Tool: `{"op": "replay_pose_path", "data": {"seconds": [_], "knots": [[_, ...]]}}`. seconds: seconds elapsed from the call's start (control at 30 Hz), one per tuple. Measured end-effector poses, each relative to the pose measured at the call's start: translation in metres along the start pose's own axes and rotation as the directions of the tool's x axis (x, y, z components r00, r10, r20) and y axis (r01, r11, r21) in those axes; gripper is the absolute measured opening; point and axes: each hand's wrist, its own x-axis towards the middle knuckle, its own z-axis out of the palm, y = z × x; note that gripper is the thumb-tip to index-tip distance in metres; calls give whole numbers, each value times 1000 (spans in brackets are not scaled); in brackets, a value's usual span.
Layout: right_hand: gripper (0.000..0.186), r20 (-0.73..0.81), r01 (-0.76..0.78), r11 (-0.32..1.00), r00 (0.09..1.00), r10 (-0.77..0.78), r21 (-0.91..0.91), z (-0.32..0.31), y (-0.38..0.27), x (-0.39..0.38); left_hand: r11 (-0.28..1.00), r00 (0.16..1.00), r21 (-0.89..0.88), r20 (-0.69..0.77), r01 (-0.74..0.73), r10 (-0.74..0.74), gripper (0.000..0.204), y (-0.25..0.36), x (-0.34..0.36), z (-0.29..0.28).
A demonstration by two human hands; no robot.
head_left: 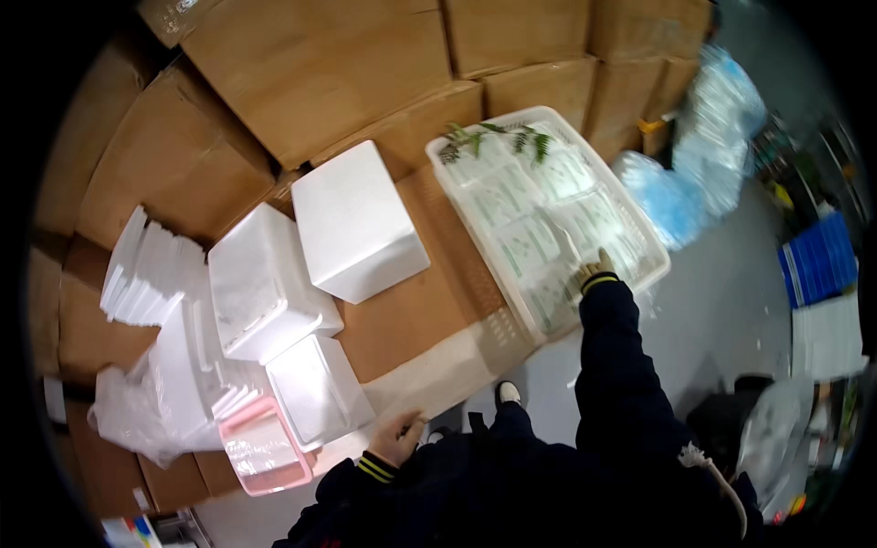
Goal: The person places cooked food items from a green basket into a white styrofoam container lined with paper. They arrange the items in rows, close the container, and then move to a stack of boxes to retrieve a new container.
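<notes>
My right hand [596,268] reaches over the near right side of a white plastic crate [445,185], with its fingers stretched out onto the packs inside. Rows of clear flat packs [525,245] with pale green contents fill that crate; what exactly they hold is too blurred to tell. Green fern-like sprigs [534,142] lie across the packs at the far end. Close to my body, by the table's front edge, my left hand [397,438] hangs with curled fingers and nothing visible in it. To its left is a pink basket [304,470] with clear wrapped packets inside.
White foam boxes [356,219] and a stack of white foam lids [151,269] stand on the left of the cardboard-covered table [420,315]. Large cardboard cartons [320,68] wall the back. Clear plastic bags [699,173] and blue crates [818,260] are on the right.
</notes>
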Motion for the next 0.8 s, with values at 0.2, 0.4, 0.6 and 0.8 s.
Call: {"op": "replay_pose_path", "data": {"seconds": [0.2,0.4,0.6,0.8], "knots": [[51,101,-26,938,993,65,-346,20,12,120,962,954,18,-130,274,-269,38,69,-17,25],[60,492,670,551,741,-457,-497,26,-105,203,929,921,-145,-148,341,-361,39,46,-6,41],[62,377,451,892,821,-428,31,128,3,-56,828,758,-402,-371,390,-537,45,21,-104,41],[64,890,300,954,429,-155,22,216,177,-294,825,631,-479,-549,300,-548,42,-27,-220,13]]}}
